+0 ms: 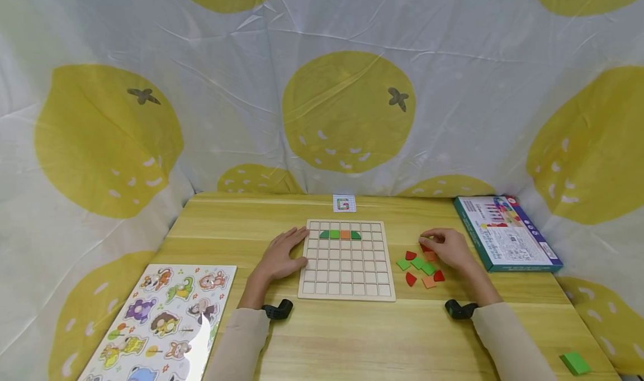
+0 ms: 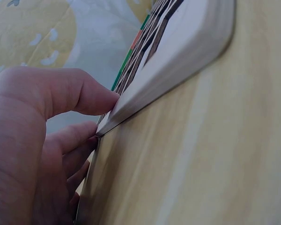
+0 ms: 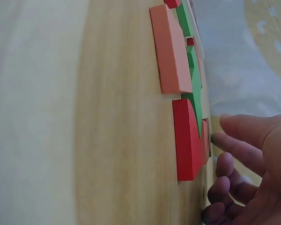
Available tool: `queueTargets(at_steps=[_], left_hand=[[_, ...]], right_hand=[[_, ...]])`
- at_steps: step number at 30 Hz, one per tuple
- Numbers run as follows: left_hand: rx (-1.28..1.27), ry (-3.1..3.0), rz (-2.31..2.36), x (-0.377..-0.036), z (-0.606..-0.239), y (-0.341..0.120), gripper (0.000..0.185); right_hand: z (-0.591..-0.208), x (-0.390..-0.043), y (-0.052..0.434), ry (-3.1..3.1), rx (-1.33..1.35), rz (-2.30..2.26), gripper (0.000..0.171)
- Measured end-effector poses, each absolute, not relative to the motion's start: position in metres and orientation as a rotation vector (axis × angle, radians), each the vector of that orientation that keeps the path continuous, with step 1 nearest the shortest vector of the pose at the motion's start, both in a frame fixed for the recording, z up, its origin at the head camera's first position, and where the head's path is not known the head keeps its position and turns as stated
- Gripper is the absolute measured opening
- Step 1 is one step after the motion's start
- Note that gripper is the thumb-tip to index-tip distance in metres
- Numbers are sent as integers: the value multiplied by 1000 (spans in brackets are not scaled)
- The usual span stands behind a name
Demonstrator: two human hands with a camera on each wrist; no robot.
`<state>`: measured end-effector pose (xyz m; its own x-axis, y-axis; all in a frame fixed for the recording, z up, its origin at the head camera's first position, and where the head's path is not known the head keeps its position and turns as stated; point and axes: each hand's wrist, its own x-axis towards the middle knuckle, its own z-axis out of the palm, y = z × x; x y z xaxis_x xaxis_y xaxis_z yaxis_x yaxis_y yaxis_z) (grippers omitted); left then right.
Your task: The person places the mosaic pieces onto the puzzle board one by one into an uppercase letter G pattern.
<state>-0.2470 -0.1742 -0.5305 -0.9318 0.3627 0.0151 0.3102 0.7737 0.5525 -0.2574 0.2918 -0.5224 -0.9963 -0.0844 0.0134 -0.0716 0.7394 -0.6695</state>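
Observation:
A square wooden grid board lies on the table. Along its second row from the far edge sit two dark green quarter-round pieces, with a light green square and an orange square between them. My left hand rests at the board's left side, thumb and fingertips against the rim. To the right, my right hand hovers over the far side of a loose pile of pieces. In the right wrist view its thumb and forefinger are apart; a red piece and an orange piece lie nearby.
A pattern card lies beyond the board. At the back right is a flat game box. An animal puzzle board takes up the left front, and a green block lies near the right front corner. Patterned cloth hangs behind the table.

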Motion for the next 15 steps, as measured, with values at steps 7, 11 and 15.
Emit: queueTargets(at_steps=[7,11,15], left_hand=[[534,2868,858,-248,-530,-175,80],[539,2865,852,-248,-531,-175,79],[548,2871,852,-248,-532,-175,80]], right_hand=[[-525,-263,295,2922,-136,-1094,33],[-526,-265,295,2938,-104,-1084,37],[-524,-266,294,2932,-74,-1086,37]])
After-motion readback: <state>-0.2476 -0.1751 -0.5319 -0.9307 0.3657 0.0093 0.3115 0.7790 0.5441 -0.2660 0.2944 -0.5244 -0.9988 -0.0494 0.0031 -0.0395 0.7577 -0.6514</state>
